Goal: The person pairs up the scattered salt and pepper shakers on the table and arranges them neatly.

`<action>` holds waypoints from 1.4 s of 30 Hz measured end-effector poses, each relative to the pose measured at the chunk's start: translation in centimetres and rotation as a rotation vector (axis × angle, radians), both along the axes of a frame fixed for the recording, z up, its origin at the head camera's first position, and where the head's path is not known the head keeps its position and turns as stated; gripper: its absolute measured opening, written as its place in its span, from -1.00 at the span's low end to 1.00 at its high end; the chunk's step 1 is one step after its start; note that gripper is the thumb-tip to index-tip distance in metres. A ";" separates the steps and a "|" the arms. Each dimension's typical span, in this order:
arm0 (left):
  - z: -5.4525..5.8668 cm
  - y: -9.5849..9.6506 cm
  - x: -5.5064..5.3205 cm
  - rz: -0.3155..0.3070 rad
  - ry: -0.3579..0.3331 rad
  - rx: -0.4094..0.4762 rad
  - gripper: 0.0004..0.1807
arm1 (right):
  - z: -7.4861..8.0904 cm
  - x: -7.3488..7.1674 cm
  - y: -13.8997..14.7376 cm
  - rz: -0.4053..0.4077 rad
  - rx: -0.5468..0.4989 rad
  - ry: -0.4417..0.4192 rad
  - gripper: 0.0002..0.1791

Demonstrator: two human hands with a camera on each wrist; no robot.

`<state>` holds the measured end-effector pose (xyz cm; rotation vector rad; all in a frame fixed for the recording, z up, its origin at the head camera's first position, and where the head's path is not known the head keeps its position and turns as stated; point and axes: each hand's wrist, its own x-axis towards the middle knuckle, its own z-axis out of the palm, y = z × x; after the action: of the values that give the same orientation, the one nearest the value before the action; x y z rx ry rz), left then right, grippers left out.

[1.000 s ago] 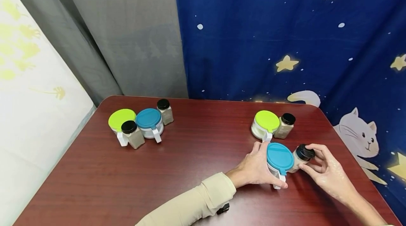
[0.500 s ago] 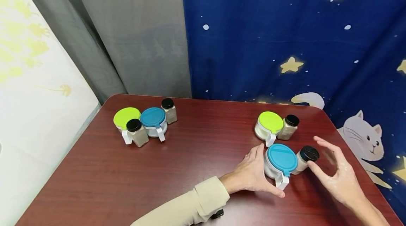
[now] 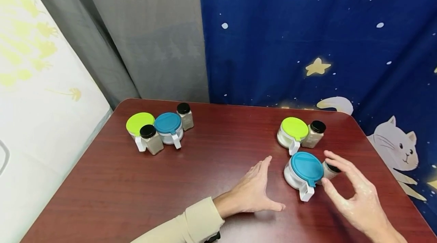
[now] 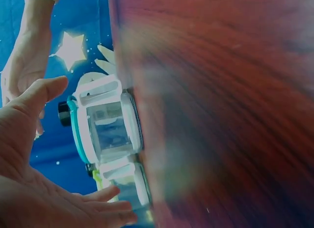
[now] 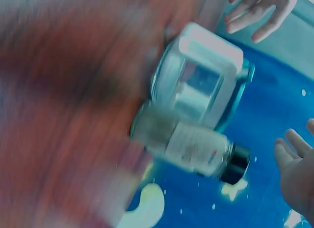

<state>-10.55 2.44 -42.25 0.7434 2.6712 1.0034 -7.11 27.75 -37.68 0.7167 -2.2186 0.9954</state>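
Note:
A seasoning jar with a blue lid and white handle stands on the table at right. Against its right side is a black-capped spice bottle, partly hidden behind my right hand in the head view. My left hand is left of the blue-lidded jar, fingers and thumb spread, a gap between them and the jar. My right hand hovers over the bottle's right side with thumb and fingers apart, holding nothing. Just behind stand a green-lidded jar and another black-capped bottle.
On the left of the brown table stand a green-lidded jar, a blue-lidded jar, a black-capped bottle in front and another bottle behind. A blue star-patterned curtain hangs beyond the back edge.
My left hand has let go of the blue-lidded jar and moved left. My right hand has released the spice bottle and opened. The jar and bottle stay side by side.

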 end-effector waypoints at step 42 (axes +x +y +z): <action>2.1 -38.2 -5.9 0.281 0.072 1.059 -0.58 | -2.6 -6.5 -25.2 0.522 0.462 -0.349 -0.48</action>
<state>-16.49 -35.73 -40.17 0.5230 2.1659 2.5451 -13.63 2.52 -40.24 1.4838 -2.6737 0.8938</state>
